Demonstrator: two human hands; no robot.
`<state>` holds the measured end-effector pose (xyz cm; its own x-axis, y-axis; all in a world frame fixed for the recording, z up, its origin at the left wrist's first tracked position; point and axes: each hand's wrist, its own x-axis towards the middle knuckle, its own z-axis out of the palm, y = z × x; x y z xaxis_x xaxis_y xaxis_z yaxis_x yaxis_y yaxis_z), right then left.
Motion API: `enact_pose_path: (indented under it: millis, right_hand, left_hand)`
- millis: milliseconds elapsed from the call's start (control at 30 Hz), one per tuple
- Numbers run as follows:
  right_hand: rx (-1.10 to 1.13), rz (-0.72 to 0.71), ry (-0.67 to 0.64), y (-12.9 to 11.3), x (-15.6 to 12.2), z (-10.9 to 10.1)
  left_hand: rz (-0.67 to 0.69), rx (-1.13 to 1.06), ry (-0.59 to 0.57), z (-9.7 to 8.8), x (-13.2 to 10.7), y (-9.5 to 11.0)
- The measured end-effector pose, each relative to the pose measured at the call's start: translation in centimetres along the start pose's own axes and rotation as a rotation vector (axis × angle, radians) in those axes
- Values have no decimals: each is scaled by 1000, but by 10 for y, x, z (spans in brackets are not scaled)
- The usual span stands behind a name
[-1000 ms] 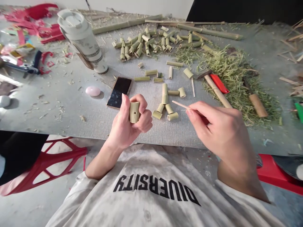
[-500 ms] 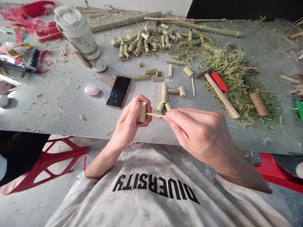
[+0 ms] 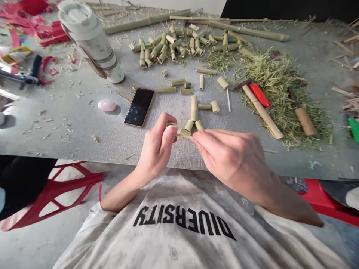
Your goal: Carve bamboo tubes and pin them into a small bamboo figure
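Note:
My left hand point(image 3: 157, 149) is closed round a short green bamboo tube point(image 3: 170, 125), held upright over the table's near edge; only the tube's top rim shows above my fingers. My right hand point(image 3: 232, 158) pinches a thin wooden stick point(image 3: 183, 135) whose tip is at the tube's side, where earlier a small hole showed. Just beyond my hands lies a small figure of joined bamboo pieces point(image 3: 195, 112) on the grey table point(image 3: 84, 127).
A black phone point(image 3: 139, 107) and a pink egg-shaped stone point(image 3: 106, 105) lie to the left. A white lidded tumbler point(image 3: 92, 39) lies on its side. A pile of cut bamboo tubes point(image 3: 171, 45), green shavings point(image 3: 269, 82), a hammer point(image 3: 260, 110) and a red-handled tool point(image 3: 259, 95) sit behind.
My right hand brought the stick leftward from free air to the tube's side. My left hand turned the tube so that its drilled hole faces the stick.

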<state>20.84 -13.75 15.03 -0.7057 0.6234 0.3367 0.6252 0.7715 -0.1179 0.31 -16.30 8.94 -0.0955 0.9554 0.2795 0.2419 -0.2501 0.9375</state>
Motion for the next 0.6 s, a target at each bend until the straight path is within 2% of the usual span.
enact_pose_path:
  millis: [133,267,500,600]
  right_hand:
    - [-9,-21,2,-1,0,1]
    - [21,-56,-28,0,2,0]
    - [326,126,-218,6,5,12]
    - [308,89,-159,4,3,16]
  left_hand:
    - [-50,-88,-21,4,0,1]
    - [-18,-50,-20,5,-1,-1]
    - [28,48,34,5,-5,-9]
    - [-6,31,12,5,-6,-8]
